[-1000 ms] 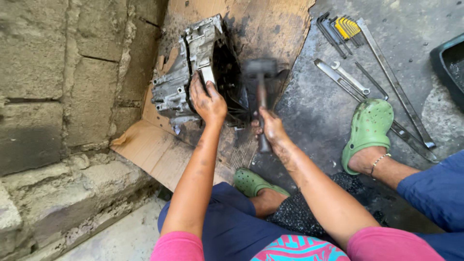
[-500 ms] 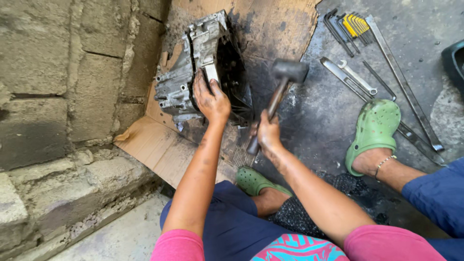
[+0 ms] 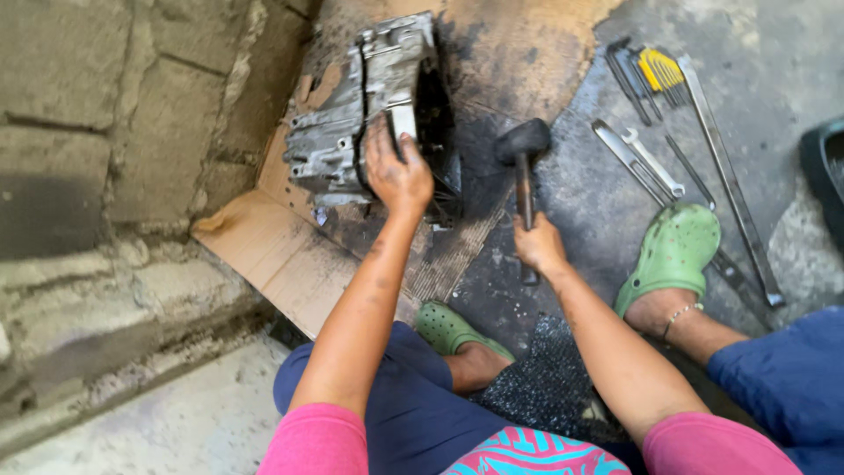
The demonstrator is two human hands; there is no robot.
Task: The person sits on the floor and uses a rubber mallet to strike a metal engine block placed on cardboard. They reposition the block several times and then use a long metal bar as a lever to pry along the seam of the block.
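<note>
While the left hand (image 3: pixel 397 171) presses on the grey metal housing (image 3: pixel 369 105), its fingers (image 3: pixel 380 141) are spread and curled over the housing's top edge, gripping it. The housing stands on its side on oil-stained cardboard (image 3: pixel 264 246), right under the left fingers, with its dark open face turned toward the hammer. The right hand (image 3: pixel 538 246) is clenched around the handle of a black mallet (image 3: pixel 522 145); the right fingers wrap the lower part of the shaft, and the handle's end sticks out just below them. The mallet head sits beyond the right fingers, near the housing's open side but apart from it, over the blackened floor (image 3: pixel 571 202).

Further out past the right fingers, a set of hex keys with a yellow holder (image 3: pixel 658 69) lies on the floor, beside a long flat metal bar (image 3: pixel 730 176). Two wrenches (image 3: pixel 637 158) lie between the mallet and that bar. A green clog (image 3: pixel 675 251) on one foot is just to the right of the right hand; a second green clog (image 3: pixel 453 327) is tucked below, between both forearms. A rough stone wall (image 3: pixel 114 132) runs to the left of the left fingers. A dark tub edge (image 3: pixel 825 167) shows at the far right.
</note>
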